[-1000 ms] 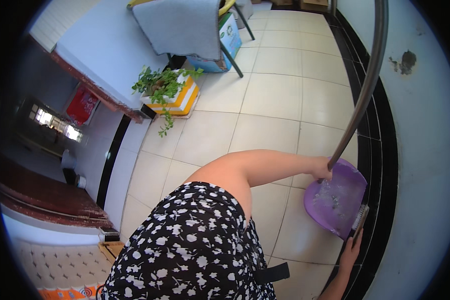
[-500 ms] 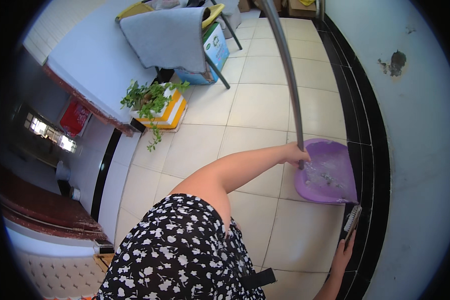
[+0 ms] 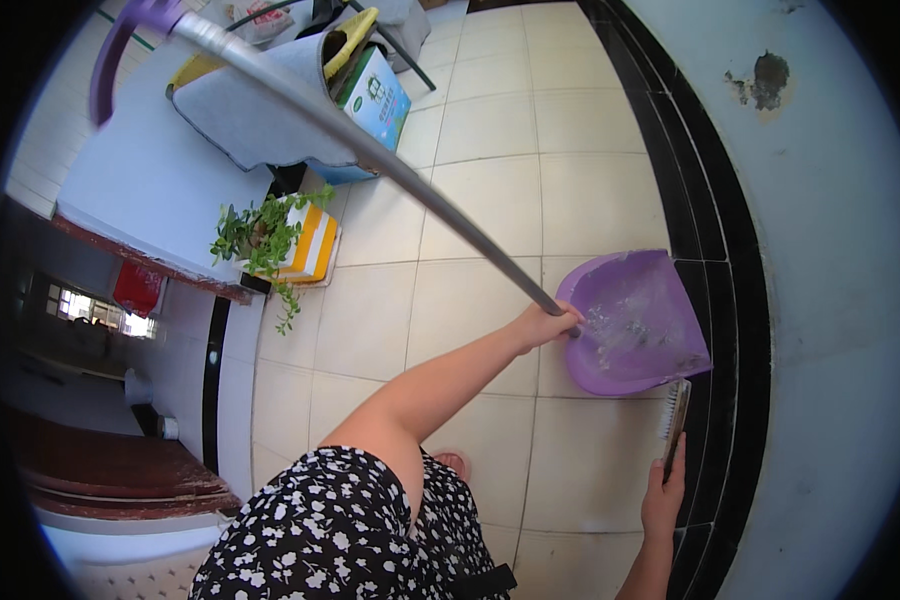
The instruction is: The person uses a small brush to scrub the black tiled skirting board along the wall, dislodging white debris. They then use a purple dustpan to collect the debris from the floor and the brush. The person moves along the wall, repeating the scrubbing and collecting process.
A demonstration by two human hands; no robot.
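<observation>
My left hand (image 3: 548, 326) is closed around the lower end of a dustpan's grey metal handle, which slants up to a purple grip at the upper left. The purple dustpan (image 3: 632, 372) rests on the tiles by the wall, with grey dust and debris scattered in it. My right hand (image 3: 664, 492) is wrapped round the handle of a scrub brush (image 3: 678, 410) with white bristles. The bristles face left, and the brush's far end lies just beside the dustpan's near right corner; whether they touch I cannot tell.
Black tiles (image 3: 705, 430) edge the floor below the wall (image 3: 830, 300) at right. At upper left stand a potted plant (image 3: 260, 240) in a white and yellow box (image 3: 315, 245), a chair draped with grey cloth (image 3: 270, 120), and a blue carton (image 3: 378, 100). My foot (image 3: 453, 464) shows below my arm.
The dustpan's handle has swung over to the left, and the pan has turned and shifted slightly. My right hand and the brush have moved a little left and away from the wall.
</observation>
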